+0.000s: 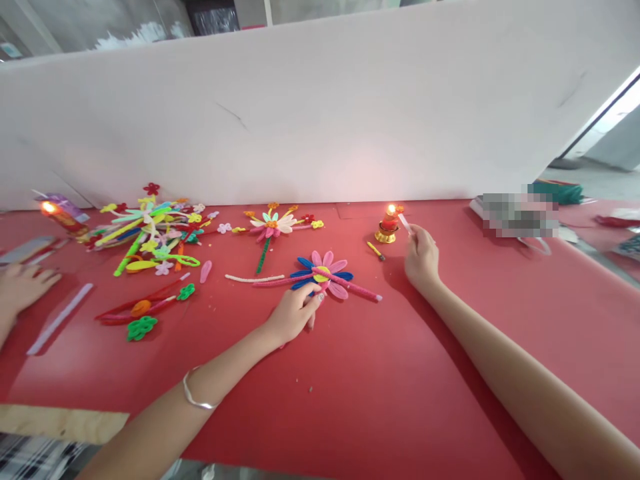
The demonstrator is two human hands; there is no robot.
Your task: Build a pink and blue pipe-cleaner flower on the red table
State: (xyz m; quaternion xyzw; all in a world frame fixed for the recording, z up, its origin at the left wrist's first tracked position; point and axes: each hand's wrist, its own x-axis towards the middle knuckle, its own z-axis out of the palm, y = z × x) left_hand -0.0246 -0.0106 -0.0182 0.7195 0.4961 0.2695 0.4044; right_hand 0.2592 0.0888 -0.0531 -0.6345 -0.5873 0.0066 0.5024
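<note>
My left hand is closed at the near edge of a pipe-cleaner flower with pink and blue petals and a yellow centre, pinching a pink pipe cleaner. Another pink pipe cleaner lies across the flower. A white pipe cleaner lies to its left. In my right hand a short, pale, translucent strip, like a glue stick, is pinched. Its tip is close to the flame of a lit red candle in a gold holder.
A small yellow-and-black tool lies by the candle. Finished pipe-cleaner flowers and a colourful pile are at left, with another lit candle. Another person's hand rests at far left. A white board stands behind the red table.
</note>
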